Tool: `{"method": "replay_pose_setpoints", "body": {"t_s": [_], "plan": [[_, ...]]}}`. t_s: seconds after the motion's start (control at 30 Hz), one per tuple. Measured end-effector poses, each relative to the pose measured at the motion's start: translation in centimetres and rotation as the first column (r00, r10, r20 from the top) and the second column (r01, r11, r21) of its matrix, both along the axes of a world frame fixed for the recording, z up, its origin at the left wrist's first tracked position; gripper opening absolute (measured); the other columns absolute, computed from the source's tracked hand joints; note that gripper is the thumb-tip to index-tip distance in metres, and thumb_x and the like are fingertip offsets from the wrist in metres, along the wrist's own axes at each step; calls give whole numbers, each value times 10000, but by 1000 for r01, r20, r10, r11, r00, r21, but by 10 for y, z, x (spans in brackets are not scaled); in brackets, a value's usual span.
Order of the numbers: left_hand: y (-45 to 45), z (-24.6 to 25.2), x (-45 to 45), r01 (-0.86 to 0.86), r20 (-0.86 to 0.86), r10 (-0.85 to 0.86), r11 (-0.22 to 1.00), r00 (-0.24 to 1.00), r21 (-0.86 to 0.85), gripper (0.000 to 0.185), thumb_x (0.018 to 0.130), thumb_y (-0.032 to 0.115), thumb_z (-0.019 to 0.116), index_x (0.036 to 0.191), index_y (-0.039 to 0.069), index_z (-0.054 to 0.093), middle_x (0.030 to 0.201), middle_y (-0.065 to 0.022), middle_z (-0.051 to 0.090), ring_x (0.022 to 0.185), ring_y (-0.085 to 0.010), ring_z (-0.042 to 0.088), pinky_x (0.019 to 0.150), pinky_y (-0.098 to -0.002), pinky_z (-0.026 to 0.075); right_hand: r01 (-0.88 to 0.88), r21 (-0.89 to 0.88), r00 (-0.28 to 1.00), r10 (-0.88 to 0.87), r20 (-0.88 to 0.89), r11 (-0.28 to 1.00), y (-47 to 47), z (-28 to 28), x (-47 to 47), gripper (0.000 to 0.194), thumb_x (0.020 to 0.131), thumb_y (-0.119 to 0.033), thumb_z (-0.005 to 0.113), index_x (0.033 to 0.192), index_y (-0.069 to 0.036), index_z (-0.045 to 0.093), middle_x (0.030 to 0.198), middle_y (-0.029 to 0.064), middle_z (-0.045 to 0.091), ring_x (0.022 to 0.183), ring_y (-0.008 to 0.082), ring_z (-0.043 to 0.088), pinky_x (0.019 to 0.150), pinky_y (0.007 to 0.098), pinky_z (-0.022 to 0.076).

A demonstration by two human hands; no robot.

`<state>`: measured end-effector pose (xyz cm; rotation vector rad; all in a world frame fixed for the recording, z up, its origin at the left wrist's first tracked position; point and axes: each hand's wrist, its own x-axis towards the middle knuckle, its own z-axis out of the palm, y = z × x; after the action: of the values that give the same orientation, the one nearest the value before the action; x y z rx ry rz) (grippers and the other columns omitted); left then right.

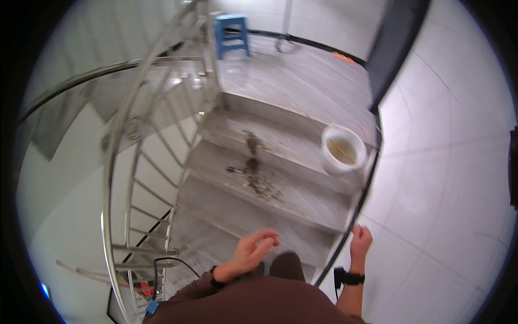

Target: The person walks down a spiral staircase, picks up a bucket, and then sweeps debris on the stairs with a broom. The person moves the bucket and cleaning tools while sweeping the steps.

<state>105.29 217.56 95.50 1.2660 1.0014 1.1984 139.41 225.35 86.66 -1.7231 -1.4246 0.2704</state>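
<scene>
My left hand (257, 250) is over the lower steps, its fingers bent and the thumb apart from them, with nothing seen in it. Near the right wall, my right hand (361, 242) has its fingers curled; blur hides whether anything is inside. Ahead of both hands, brown dirt and loose crumbs (255, 178) are scattered down two marble stair steps (307, 202). A small hand tool (234, 169), too blurred to name, lies beside the dirt. On the right side of the steps stands a white plastic bucket (330, 162) with a thin yellow stick (342, 151) in it.
A stainless steel railing (106, 202) runs along the left side. At the right is a white tiled wall (437, 182) with black skirting. A blue plastic stool (232, 36) stands on the upper landing. A black cable (178, 260) loops at lower left.
</scene>
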Motion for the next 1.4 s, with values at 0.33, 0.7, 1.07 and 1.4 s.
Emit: {"method": "replay_pose_setpoints", "body": {"t_s": [0.33, 0.7, 1.07, 1.4], "plan": [[87, 11, 44, 184, -145, -176, 982, 974, 46, 204, 900, 102, 429, 1050, 9, 532, 874, -67, 619, 829, -139, 559, 775, -276, 428, -21, -48, 995, 16, -100, 999, 104, 2, 40, 130, 813, -126, 576, 837, 1, 563, 786, 130, 583, 696, 265, 580, 643, 331, 469], [228, 26, 110, -26, -250, -20, 983, 968, -180, 195, 903, 122, 443, 1021, 10, 550, 878, -40, 623, 777, -109, 539, 706, -250, 423, -62, -120, 961, 92, 261, 991, 449, -56, 109, 522, 742, -235, 644, 1134, 49, 448, 1129, 234, 502, 1080, 381, 461, 912, 413, 387], [284, 69, 133, -240, -237, 150, 878, 960, -415, 222, 917, 168, 464, 1010, -7, 562, 873, -44, 629, 834, -119, 582, 757, -253, 446, -511, -492, 792, 163, -589, 705, 529, -76, 89, 393, 884, -356, 494, 615, -71, 526, 474, -7, 432, 372, 106, 397, 355, 279, 300], [282, 70, 129, -323, -250, 235, 851, 939, -413, 272, 931, 224, 451, 1021, -8, 561, 868, -39, 618, 818, -109, 569, 752, -257, 454, -570, -530, 695, 24, -719, 627, 544, -73, 95, 335, 905, -325, 450, 625, -150, 395, 472, -53, 315, 347, 76, 287, 326, 229, 225]]}}
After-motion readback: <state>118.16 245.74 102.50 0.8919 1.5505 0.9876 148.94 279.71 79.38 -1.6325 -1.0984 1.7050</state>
